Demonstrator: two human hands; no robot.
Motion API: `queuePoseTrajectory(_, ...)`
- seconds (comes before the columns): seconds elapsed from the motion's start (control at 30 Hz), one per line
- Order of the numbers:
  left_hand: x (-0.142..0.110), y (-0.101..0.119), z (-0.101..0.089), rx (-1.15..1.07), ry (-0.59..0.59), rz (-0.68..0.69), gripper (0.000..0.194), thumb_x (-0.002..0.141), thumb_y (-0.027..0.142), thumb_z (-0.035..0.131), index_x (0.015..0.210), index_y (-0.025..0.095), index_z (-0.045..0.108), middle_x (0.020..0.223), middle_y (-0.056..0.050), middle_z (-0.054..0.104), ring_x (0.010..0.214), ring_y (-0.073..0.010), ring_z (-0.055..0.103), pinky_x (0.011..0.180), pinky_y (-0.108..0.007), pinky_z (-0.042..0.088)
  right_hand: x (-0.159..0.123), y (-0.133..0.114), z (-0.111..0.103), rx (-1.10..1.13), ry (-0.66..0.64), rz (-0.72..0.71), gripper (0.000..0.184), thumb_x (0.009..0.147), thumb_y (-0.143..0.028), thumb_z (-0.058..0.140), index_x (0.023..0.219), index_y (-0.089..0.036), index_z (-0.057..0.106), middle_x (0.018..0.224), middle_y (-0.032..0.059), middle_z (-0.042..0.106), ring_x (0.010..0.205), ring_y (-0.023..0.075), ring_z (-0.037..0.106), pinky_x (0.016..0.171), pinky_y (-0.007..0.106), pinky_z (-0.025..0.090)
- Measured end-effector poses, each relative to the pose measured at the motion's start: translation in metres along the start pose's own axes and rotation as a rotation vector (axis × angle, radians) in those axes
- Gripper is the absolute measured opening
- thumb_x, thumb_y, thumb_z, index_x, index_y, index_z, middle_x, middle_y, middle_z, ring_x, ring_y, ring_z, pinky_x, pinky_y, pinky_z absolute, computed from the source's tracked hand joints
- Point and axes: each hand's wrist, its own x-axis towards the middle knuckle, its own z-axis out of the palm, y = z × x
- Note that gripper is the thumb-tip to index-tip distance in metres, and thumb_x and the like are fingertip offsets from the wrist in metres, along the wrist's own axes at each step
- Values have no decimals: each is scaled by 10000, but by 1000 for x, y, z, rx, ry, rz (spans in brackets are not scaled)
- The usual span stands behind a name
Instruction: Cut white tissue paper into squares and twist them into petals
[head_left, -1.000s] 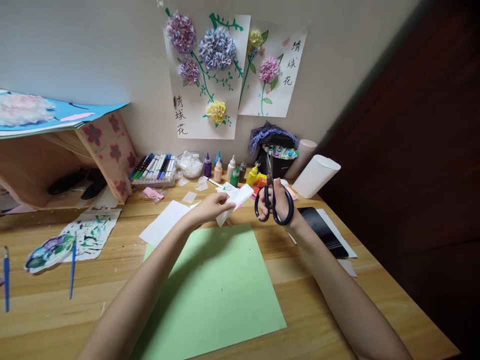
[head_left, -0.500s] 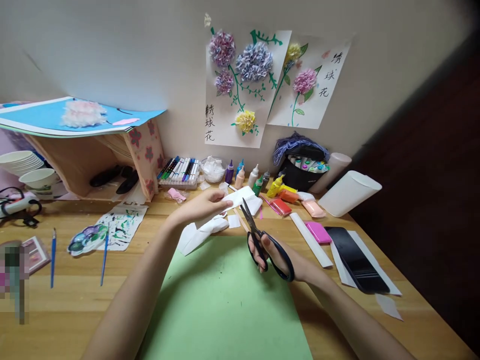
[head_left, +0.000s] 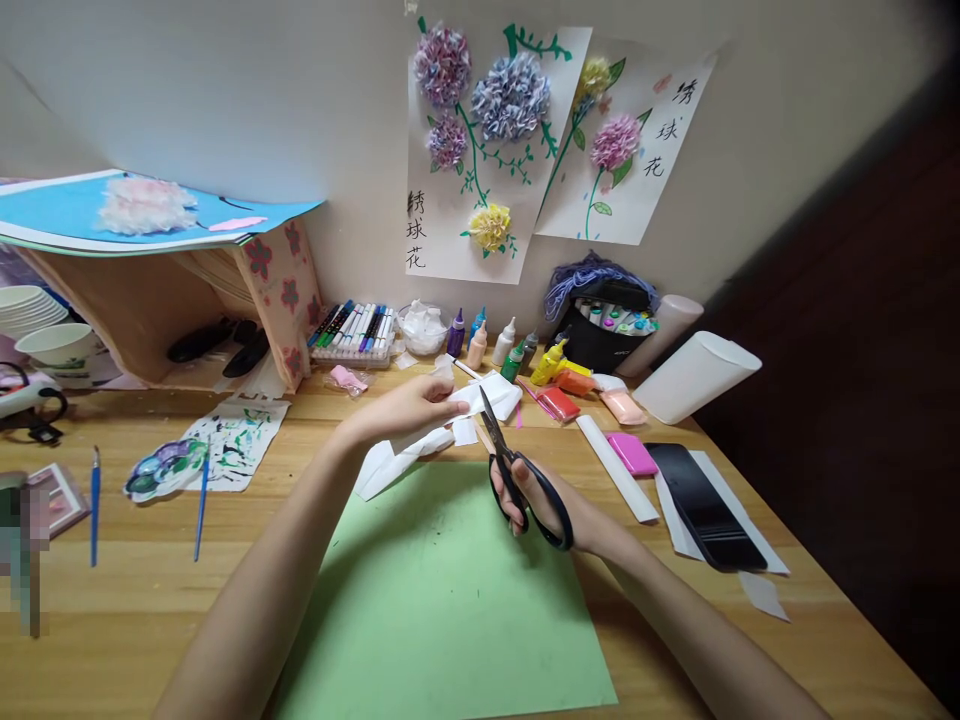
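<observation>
Left hand [head_left: 409, 410]: grasping, thumb and fingers pinching the paper near its left end.
Paper [head_left: 474, 398]: white, reaching rightward out of the left grip toward the scissors.
Right hand [head_left: 526, 490]: clasped about the scissors' handles, thumb and fingers in the loops.
Scissors [head_left: 493, 428]: dark-handled, running from the right grip up and leftward; the tips overlap the paper's right part in view. I cannot tell whether they touch it.
Green sheet [head_left: 450, 610]: lying on the table [head_left: 112, 640], below both grips and nearer the person.
White scrap [head_left: 397, 462]: just below the left grip, by the sheet's far edge.
Paint bottles [head_left: 512, 362]: a cluster beyond both grips.
Bowl [head_left: 424, 346]: beyond the left grip, with white pieces inside.
Markers [head_left: 356, 332]: left of the bowl, beyond the left grip.
Red packet [head_left: 559, 404]: beyond the right grip, slightly rightward.
Pink packet [head_left: 631, 455]: right of the right grip and a little beyond.
Phone [head_left: 705, 508]: farther right of the right grip, on white paper sheets.
</observation>
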Motion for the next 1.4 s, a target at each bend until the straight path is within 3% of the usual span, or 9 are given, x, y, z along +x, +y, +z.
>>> queuePoseTrajectory(0.17, 0, -2, -1, 25, 1, -10, 318, 805, 452, 487, 666, 172, 427, 639, 30, 350, 555, -93, 327, 489, -233, 233, 1, -2, 1, -19, 18, -5, 666, 715, -828, 199, 754, -193, 395, 505, -56, 406, 423, 93, 422, 444, 228, 408)
queuePoseTrajectory(0.53, 5, -5, 2, 25, 0, -4, 345, 817, 457, 467, 694, 139, 519, 645, 12, 471, 545, -86, 367, 503, -239, 243, 4, 10, 9, 27, 107, -1, 580, 744, -778, 331, 712, -201, 381, 462, -75, 379, 357, 70, 369, 347, 192, 397)
queuePoseTrajectory(0.77, 2, -3, 0, -28, -94, -49, 374, 801, 485, 494, 673, 134, 518, 605, 24, 448, 514, -69, 333, 483, -224, 232, 2, 13, 10, -80, 66, -51, 655, 761, -791, 179, 761, -187, 432, 501, -32, 474, 430, 105, 497, 422, 202, 388)
queuePoseTrajectory(0.97, 1, -2, 0, -71, -150, -69, 350, 791, 470, 520, 682, 138, 530, 612, 22, 475, 515, -67, 358, 467, -213, 240, 3, 17, 11, -95, 84, -55, 646, 764, -785, 183, 743, -189, 431, 487, -37, 468, 410, 99, 485, 406, 195, 375)
queuePoseTrajectory(1.23, 2, -3, -1, -91, -175, -50, 373, 787, 494, 517, 695, 133, 538, 610, 20, 465, 512, -68, 365, 469, -207, 260, 1, 15, 26, 93, 197, 33, 515, 788, -701, 402, 684, -197, 403, 422, -78, 403, 334, 66, 398, 343, 170, 374)
queuePoseTrajectory(1.4, 3, -6, 3, -103, -229, -41, 411, 770, 538, 525, 688, 136, 542, 640, -3, 524, 538, -84, 430, 497, -211, 308, 5, 8, 27, 284, 269, 32, 517, 813, -680, 380, 739, -178, 475, 407, -77, 425, 323, 74, 433, 345, 170, 370)
